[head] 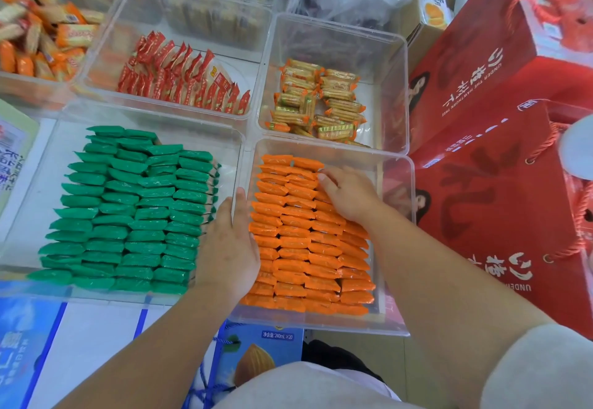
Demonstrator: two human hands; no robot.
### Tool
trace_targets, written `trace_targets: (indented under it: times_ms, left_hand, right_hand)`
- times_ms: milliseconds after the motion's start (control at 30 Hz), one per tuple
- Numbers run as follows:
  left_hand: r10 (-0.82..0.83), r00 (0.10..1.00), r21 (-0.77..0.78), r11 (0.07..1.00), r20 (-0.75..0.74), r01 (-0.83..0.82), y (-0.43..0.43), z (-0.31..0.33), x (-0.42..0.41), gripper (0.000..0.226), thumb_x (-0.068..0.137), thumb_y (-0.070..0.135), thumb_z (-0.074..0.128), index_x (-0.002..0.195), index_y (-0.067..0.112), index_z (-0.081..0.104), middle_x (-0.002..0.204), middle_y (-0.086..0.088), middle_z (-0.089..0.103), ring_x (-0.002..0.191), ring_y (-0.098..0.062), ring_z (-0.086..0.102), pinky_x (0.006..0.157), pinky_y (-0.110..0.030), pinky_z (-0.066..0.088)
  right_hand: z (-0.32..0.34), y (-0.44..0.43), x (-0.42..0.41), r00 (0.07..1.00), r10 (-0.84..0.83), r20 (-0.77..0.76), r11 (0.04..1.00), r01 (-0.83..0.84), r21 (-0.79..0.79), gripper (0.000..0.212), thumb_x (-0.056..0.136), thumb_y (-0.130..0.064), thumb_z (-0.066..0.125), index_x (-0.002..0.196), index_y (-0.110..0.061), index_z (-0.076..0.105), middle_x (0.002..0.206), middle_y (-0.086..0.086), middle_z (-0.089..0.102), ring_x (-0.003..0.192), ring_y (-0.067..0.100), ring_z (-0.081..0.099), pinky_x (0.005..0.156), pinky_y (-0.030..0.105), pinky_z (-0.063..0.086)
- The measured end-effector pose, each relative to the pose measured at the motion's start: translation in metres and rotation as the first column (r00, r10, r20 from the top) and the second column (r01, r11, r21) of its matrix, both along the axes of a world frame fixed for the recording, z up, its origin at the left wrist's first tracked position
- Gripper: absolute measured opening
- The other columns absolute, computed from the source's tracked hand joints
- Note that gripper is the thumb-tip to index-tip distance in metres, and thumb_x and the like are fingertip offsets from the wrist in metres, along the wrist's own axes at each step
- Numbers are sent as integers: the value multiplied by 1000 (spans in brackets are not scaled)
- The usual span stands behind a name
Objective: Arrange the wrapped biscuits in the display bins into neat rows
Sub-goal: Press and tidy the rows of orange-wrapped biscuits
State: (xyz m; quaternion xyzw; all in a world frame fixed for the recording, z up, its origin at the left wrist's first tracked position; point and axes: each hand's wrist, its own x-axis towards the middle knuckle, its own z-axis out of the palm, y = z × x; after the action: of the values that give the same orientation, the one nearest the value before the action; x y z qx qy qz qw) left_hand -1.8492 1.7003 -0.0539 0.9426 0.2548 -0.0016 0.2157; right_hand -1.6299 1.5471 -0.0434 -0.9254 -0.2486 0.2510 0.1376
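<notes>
Orange packets [308,242] are touched, at 1 o'clock in the bin [321,328], by the curled fingers [324,179] of the right hand [348,197]; whether any is gripped cannot be told. Straight fingers [240,203] of the left hand [229,245] are laid against the bin wall at 9 o'clock. Green packets [128,209] are ranked farther toward 9.

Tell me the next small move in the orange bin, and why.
Probably the right hand should nudge the packets under its fingertips into line with the two left columns, while the left hand, which lies along the left edge of the bin, steadies the stack. The right-hand columns of the orange packets stop short of the far wall, so the rows are uneven there.
</notes>
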Motion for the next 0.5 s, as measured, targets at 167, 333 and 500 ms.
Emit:
trace_targets:
  times_ms: [167, 333, 500]
  left_hand:
    - [9, 1000, -7, 1000, -8, -9, -1, 1, 1, 91, 95, 25, 56, 158, 24, -8, 158, -11, 24, 138, -31, 39, 104, -45, 47]
    - [13, 1000, -15, 1000, -20, -14, 0, 0, 0, 92, 95, 27, 55, 157, 26, -13, 159, -10, 22, 139, -32, 38, 105, -47, 48]
    - [15, 1000, -6, 1000, -23, -15, -1, -2, 0, 92, 95, 28, 54, 157, 26, -13, 161, -10, 20, 141, -32, 37, 107, -46, 46]
  right_hand:
    - [2, 5, -10, 997, -76, 27, 987, 71, 147, 46, 99, -56, 47, 134, -27, 46, 132, -2, 63, 118, 25, 60, 93, 41, 48]
    - [5, 6, -10, 999, 29, 38, 991, -34, 127, 51, 98, -57, 49, 146, -39, 42, 140, 0, 57, 126, 26, 55, 101, 42, 47]
    - [2, 23, -20, 991, -10, 133, 997, 0, 78, 52, 97, -58, 51, 140, -29, 53, 135, 0, 56, 126, 26, 51, 107, 48, 41]
